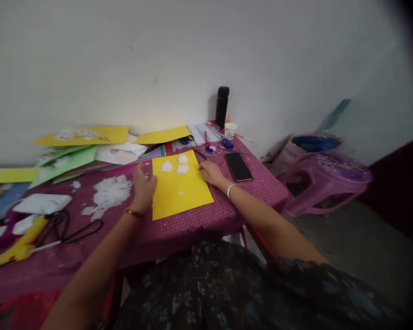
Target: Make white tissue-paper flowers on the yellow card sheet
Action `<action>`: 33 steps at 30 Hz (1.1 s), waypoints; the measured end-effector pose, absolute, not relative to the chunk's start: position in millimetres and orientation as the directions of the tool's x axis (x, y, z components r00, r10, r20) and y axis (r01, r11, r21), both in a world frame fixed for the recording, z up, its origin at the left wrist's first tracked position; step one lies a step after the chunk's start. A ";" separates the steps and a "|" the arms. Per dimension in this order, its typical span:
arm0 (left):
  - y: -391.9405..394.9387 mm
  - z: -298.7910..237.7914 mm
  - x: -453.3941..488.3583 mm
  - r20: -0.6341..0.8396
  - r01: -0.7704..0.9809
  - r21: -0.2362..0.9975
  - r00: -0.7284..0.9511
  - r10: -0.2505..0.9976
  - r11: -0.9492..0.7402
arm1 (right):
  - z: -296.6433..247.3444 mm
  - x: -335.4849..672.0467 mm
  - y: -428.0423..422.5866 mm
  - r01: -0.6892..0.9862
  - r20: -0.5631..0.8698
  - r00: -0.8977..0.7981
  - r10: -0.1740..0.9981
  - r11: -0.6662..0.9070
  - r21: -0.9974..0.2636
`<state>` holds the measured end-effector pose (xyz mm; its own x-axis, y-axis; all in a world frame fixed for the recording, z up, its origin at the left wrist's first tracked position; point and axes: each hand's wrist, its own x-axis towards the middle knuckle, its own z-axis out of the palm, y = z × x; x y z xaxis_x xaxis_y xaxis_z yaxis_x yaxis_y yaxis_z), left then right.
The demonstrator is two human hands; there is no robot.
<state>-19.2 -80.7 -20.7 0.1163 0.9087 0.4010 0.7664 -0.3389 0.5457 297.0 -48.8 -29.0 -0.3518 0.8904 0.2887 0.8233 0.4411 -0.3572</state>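
A yellow sheet of paper lies on the table in front of me. Small white tufts, probably cotton or torn paper, sit on its upper half, with one tiny bit lower down. Beside the sheet's left edge is my left hand, slightly blurred, its fingers curved and apart with nothing visible in them. My right hand rests over the sheet's right edge, fingers bent and touching the paper. To the left of my left hand is a loose pile of white pieces. A dark pen lies just above my right hand.
A phone lies right of my right hand. Behind stand a black bottle and a white cup. Stacked coloured papers line the back left. A yellow glue gun with a black cord lies left. A purple stool stands right.
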 end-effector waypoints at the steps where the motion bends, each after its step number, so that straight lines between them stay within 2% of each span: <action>1: -95.2 -19.6 -18.8 0.437 0.816 0.473 0.109 0.893 -0.332 | -29.3 297.2 -47.0 0.817 0.304 -0.330 0.894 0.432 -0.382; 3: -116.9 -20.8 -16.8 0.418 0.866 0.329 0.225 0.880 -0.377 | -29.5 296.7 -43.5 0.801 0.331 -0.291 0.898 0.418 -0.429; 4: -123.4 -22.4 -15.8 0.292 0.877 0.200 0.373 0.881 -0.437 | -29.4 296.3 -42.0 0.792 0.341 -0.277 0.898 0.414 -0.449; 7: -129.1 -27.3 -12.8 0.177 0.867 0.118 0.462 0.869 -0.485 | -29.7 296.2 -38.7 0.770 0.350 -0.253 0.902 0.406 -0.491; 15: -123.2 -38.2 -9.1 0.157 0.895 0.221 0.359 0.920 -0.387 | -35.5 296.8 -37.3 0.774 0.276 -0.284 0.918 0.389 -0.499; 22: -129.8 -31.5 -3.8 0.303 0.924 0.259 0.200 0.932 -0.282 | -29.8 296.4 -42.4 0.783 0.288 -0.284 0.915 0.394 -0.481; 26: -129.1 -22.4 27.6 0.338 0.889 0.254 0.288 0.896 -0.382 | -29.9 297.0 -41.3 0.764 0.305 -0.283 0.909 0.406 -0.501; 30: -146.3 -31.6 66.2 0.238 0.809 0.301 0.450 0.861 -0.506 | -35.2 300.9 -39.3 0.751 0.293 -0.290 0.911 0.407 -0.521; 33: -172.8 -41.6 64.6 0.159 0.806 0.295 0.488 0.858 -0.513 | -40.3 304.2 -34.8 0.749 0.271 -0.308 0.912 0.408 -0.521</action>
<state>64.6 -172.8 -41.6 0.4881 0.8582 0.1585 0.8062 -0.5130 0.2946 304.2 -34.8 -40.3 -0.3080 0.9118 0.2714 0.7495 0.4083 -0.5212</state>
